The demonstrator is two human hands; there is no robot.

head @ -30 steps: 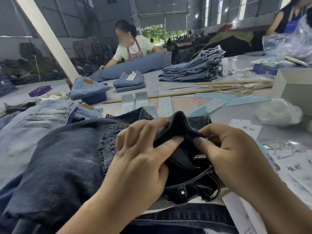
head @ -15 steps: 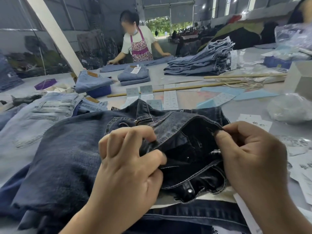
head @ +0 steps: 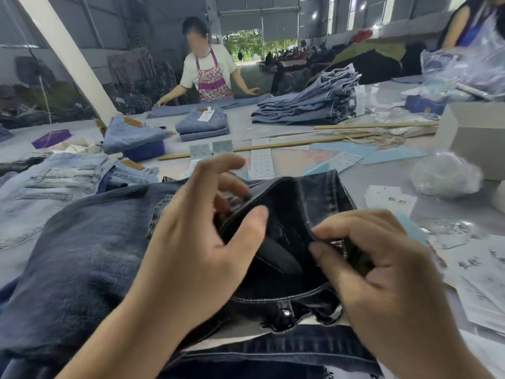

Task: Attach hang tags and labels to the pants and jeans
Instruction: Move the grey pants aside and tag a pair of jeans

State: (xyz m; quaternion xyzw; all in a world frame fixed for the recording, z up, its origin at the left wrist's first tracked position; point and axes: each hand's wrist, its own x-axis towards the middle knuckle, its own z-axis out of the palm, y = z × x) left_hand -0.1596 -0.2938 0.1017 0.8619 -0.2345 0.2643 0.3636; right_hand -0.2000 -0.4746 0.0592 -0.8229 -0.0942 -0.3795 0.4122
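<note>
Item: dark jeans [head: 90, 258] — lying across the near desk [head: 382, 184], waistband turned open toward me. My right hand [head: 388, 272] is pinching the waistband edge, its grip closing on the denim between thumb and curled fingers. My left hand [head: 196, 242] is hovering over the opening — fingers loosely spread, thumb touching the fabric, gripping nothing. White hang tags [head: 388, 199] are lying just right of the jeans. A folded stack of light jeans [head: 308, 105] is sitting well beyond.
</note>
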